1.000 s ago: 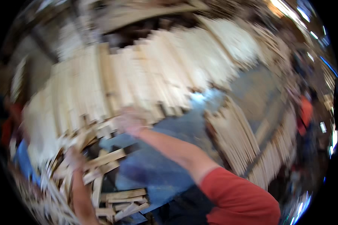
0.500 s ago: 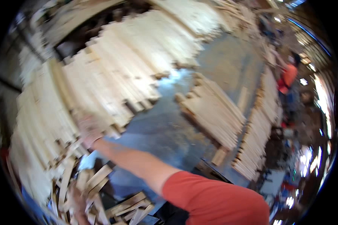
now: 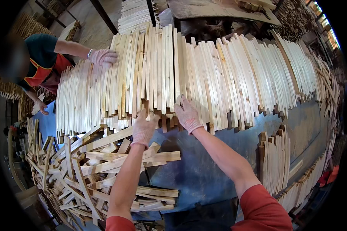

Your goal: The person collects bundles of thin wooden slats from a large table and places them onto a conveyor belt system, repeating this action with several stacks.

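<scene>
A long row of pale wooden slats (image 3: 189, 73) stands on edge across a blue table (image 3: 204, 169). My left hand (image 3: 143, 129), in a pink work glove, presses its open palm against the near ends of the slats. My right hand (image 3: 187, 113), gloved too, lies flat on the slat ends just to the right, fingers spread. Neither hand grips a slat. Below my left arm lies a loose heap of slats (image 3: 88, 169), thrown crosswise.
Another person in a dark shirt and red apron at the far left rests a gloved hand (image 3: 103, 57) on the row's far end. A second bundle of slats (image 3: 275, 161) stands at the right, and more stacks (image 3: 320, 77) line the right edge.
The view has swung back onto the slat row. My right hand came in from the left side to the slat ends, and my left hand rose from the loose heap to join it.
</scene>
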### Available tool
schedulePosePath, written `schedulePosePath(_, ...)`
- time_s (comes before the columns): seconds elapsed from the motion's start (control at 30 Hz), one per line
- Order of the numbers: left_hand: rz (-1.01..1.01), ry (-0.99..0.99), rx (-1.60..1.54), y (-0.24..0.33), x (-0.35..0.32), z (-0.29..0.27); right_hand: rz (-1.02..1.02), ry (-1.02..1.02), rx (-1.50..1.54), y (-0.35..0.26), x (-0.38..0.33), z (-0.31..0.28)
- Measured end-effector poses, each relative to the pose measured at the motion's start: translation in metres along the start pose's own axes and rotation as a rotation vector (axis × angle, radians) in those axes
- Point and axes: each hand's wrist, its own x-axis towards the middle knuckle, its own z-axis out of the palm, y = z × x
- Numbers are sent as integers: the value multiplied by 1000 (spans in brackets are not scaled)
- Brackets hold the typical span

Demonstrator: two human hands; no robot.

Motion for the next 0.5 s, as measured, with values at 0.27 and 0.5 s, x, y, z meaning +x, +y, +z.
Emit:
schedulePosePath(0.27, -161, -97, -90, 45, 22, 10, 95, 14, -91, -41, 6, -2)
schedulePosePath(0.5, -62, -629, 7, 65, -53, 28, 143, -39, -212, 12, -78, -89)
